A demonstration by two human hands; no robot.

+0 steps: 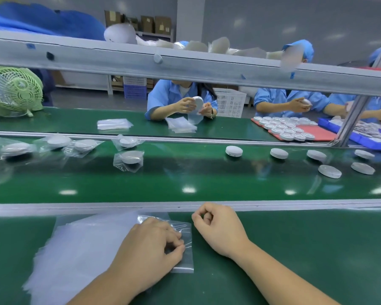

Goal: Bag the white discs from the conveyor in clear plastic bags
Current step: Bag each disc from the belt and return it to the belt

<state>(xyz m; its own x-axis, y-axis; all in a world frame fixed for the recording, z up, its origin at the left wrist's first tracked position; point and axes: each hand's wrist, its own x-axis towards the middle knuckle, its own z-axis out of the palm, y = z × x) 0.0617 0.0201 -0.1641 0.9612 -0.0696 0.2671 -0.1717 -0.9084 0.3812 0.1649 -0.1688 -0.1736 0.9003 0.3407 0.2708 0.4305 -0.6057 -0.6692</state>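
The left hand (150, 245) has its fingers (176, 238) and thumb pinching the top clear plastic bag (185, 263) at the right edge of a stack of bags (81, 249) on the green tabletop (295, 249). Just beside it, the right hand (218, 227) rests with fingers curled into a fist, holding nothing. Beyond the rail, six bare white discs (234, 150) lie on the conveyor (185, 175) to the right, and bagged discs (131, 158) to the left.

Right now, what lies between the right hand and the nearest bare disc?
In the head view, only the grey rail and bare belt separate the right hand from that disc.
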